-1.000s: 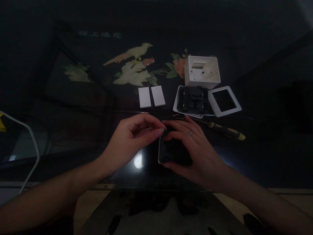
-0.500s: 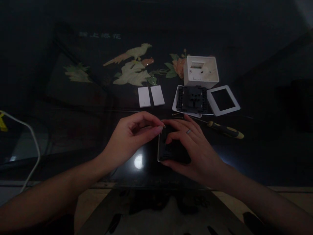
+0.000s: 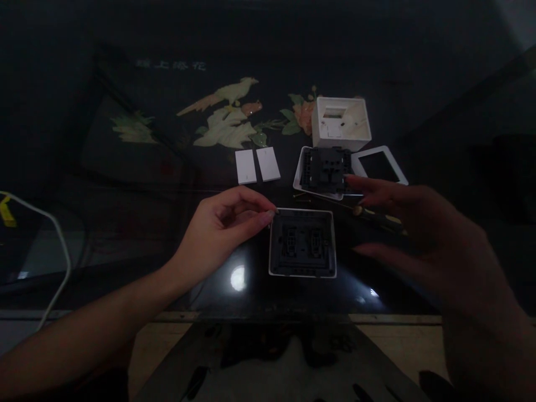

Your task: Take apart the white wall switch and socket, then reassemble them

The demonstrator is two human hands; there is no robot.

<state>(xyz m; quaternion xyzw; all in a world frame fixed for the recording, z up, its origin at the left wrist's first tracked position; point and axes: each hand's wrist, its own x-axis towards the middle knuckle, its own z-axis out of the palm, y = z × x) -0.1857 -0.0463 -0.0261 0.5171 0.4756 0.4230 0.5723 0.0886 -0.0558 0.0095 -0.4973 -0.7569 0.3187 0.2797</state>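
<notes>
A square switch module (image 3: 302, 243) with a white rim and dark inside lies flat on the dark glossy table (image 3: 125, 167). My left hand (image 3: 224, 226) pinches its upper left corner with thumb and fingertips. My right hand (image 3: 422, 223) hovers to the right of the module, raised above the table, fingers spread and holding nothing. It hangs over a screwdriver with a yellow and black handle (image 3: 377, 218), partly hiding it.
Behind the module lie two white rocker covers (image 3: 257, 165), a second dark module in a white plate (image 3: 324, 172), a white frame (image 3: 379, 165) and a white wall box (image 3: 341, 123). A white cable (image 3: 54, 245) curves at the left. The table's front edge runs below the hands.
My right hand has lifted off the switch module and moved right, uncovering it. The left hand stays at the module's corner.
</notes>
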